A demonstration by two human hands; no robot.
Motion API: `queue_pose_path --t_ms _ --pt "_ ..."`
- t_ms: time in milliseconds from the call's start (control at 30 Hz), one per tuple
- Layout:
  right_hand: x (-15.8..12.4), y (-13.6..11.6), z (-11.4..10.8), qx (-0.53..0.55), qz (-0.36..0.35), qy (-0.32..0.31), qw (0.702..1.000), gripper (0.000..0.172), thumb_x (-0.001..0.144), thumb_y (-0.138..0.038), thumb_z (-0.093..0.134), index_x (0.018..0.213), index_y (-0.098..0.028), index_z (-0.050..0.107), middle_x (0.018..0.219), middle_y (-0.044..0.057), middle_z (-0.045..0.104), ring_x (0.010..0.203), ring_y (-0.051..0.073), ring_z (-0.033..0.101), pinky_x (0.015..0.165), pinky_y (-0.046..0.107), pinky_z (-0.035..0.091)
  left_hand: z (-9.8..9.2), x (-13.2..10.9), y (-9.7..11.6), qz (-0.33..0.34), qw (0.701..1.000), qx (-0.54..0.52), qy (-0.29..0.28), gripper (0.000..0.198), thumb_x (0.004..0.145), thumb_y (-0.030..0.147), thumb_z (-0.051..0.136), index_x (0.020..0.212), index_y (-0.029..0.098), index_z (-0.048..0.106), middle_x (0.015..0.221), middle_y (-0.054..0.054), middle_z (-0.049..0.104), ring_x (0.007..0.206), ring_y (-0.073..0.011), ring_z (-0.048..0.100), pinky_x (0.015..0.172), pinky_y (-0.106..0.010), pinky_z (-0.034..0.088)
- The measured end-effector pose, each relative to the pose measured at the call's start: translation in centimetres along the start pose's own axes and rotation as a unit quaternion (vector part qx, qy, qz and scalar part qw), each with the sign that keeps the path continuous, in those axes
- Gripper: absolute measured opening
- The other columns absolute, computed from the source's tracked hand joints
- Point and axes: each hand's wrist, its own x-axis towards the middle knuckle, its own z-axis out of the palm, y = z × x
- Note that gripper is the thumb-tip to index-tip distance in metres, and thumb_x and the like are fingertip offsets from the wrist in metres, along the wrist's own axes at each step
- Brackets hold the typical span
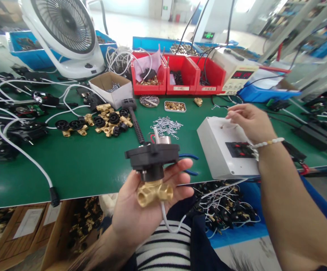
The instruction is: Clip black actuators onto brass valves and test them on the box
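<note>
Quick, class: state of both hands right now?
Left hand: holding the brass valve assembly.
Right hand: above the white box; its grip cannot be told.

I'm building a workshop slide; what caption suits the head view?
Green bench: left hand holding a brass-and-black fitting, right hand at a white box.

One head-worn view, forward and down over the bench (pixel 95 169) (hands (pixel 145 214) close).
</note>
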Motion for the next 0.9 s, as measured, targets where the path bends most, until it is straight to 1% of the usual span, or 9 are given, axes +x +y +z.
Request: queue_pose_path --t_ms 133,200,267,333,400,467,600,700,900 --pt "0.6 0.5 -2.2 0.119 -0.044 0.193 0.973 0.013 0.081 -0.004 0.062 0.078 -0.017 0.062 0.066 0.001 0.062 0.054 0.01 0.052 0.063 0.028 0.044 -0.1 0.1 0.6 0.097 0.987 0.106 0.079 0.03 0.102 0.034 0.05 0.109 0.017 0.074 0.118 -0.01 0.075 0.105 -0.0211 0.073 0.091 -0.036 0.062" --pt "-0.9 -0.2 -3.3 0.134 -0.114 0.221 0.959 0.011 0.078 -0.006 0.063 0.077 -0.016 0.065 0.066 0.002 0.061 0.051 0.009 0.051 0.06 0.029 0.044 -0.2 0.1 0.7 0.143 0.974 0.14 0.106 0.021 0.099 0.033 0.058 0.11 0.021 0.072 0.112 -0.005 0.076 0.099 -0.0201 0.074 0.088 -0.037 0.063" --pt "-4.2 -1.7 -3.7 0.129 -0.214 0.154 0.956 0.008 0.08 -0.01 0.066 0.081 -0.018 0.069 0.069 0.002 0.064 0.055 0.01 0.055 0.06 0.028 0.046 -0.3 0.1 0.9 0.17 0.961 0.176 0.126 0.022 0.092 0.031 0.069 0.112 0.022 0.07 0.106 -0.003 0.076 0.09 -0.0183 0.074 0.083 -0.034 0.064" --pt "-8.7 -3.2 -3.1 0.051 -0.249 -0.058 0.965 0.008 0.087 -0.018 0.067 0.09 -0.025 0.071 0.075 0.001 0.068 0.064 0.013 0.064 0.065 0.027 0.053 -0.2 0.1 1.1 0.187 0.948 0.211 0.145 0.03 0.086 0.031 0.075 0.113 0.02 0.069 0.101 -0.004 0.076 0.082 -0.0178 0.073 0.077 -0.031 0.064" --pt "-13.4 -3.5 -1.7 -0.001 -0.282 -0.342 0.896 0.009 0.092 -0.031 0.068 0.1 -0.029 0.07 0.087 0.001 0.074 0.075 0.015 0.071 0.068 0.026 0.059 -0.1 0.1 1.3 0.197 0.937 0.241 0.16 0.032 0.084 0.029 0.076 0.113 0.017 0.068 0.1 -0.006 0.075 0.082 -0.0188 0.073 0.075 -0.029 0.063" --pt "-17.2 -2.0 0.4 -0.054 -0.273 -0.461 0.843 0.022 0.093 -0.036 0.069 0.112 -0.026 0.069 0.108 0.006 0.074 0.098 0.021 0.072 0.085 0.031 0.062 0.1 0.0 1.5 0.201 0.929 0.261 0.171 0.033 0.084 0.028 0.075 0.114 0.016 0.068 0.102 -0.007 0.075 0.083 -0.0198 0.073 0.074 -0.028 0.062" --pt "-21.0 4.4 4.4 -0.237 -0.242 -0.413 0.845 0.046 0.084 -0.023 0.077 0.128 -0.014 0.064 0.126 0.018 0.068 0.114 0.033 0.067 0.096 0.048 0.059 0.2 -0.1 1.6 0.196 0.928 0.264 0.177 0.034 0.084 0.028 0.075 0.114 0.014 0.068 0.102 -0.009 0.076 0.089 -0.0236 0.074 0.079 -0.032 0.061" --pt "-21.5 8.0 5.9 -0.295 -0.271 -0.34 0.851 0.038 0.085 -0.014 0.071 0.123 -0.011 0.067 0.122 0.02 0.068 0.116 0.038 0.065 0.098 0.056 0.056 0.0 0.1 1.5 0.189 0.934 0.25 0.171 0.031 0.084 0.031 0.076 0.109 0.014 0.07 0.104 -0.008 0.076 0.095 -0.0232 0.073 0.082 -0.031 0.061" --pt "-22.1 9.4 6.7 -0.243 -0.292 -0.356 0.854 0.025 0.101 -0.02 0.047 0.109 -0.011 0.069 0.098 0.017 0.072 0.091 0.028 0.07 0.083 0.043 0.059 0.0 -0.2 2.1 0.203 0.934 0.234 0.176 0.023 0.087 0.032 0.074 0.107 0.021 0.073 0.104 -0.003 0.076 0.099 -0.0187 0.072 0.084 -0.027 0.061"
